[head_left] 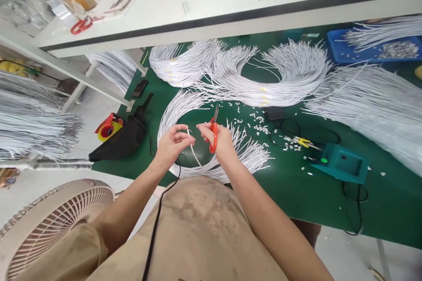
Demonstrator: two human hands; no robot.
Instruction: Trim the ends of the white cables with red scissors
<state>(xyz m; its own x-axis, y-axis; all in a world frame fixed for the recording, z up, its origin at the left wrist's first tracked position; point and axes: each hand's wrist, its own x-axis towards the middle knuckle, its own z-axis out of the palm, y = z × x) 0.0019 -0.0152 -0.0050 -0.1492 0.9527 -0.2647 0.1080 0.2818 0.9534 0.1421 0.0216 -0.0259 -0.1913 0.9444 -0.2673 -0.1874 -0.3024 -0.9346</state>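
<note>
My left hand (172, 142) pinches the end of a thin white wire (193, 153) that hangs down toward my lap. My right hand (220, 140) is closed round the orange handles of a pair of scissors (214, 129), blades pointing up and away, and its fingertips also reach toward the wire end. Both hands hover close together over a curved bundle of white wires (184, 109) lying on the green mat (296, 193).
Several more white wire bundles (290, 74) fan across the mat, with small white offcuts (257, 123) scattered. A teal box (341, 164), yellow cutters (303, 142), a blue tray (343, 50), a tape dispenser (108, 126) and a fan (49, 224) surround me. A white shelf (211, 4) overhangs the bench.
</note>
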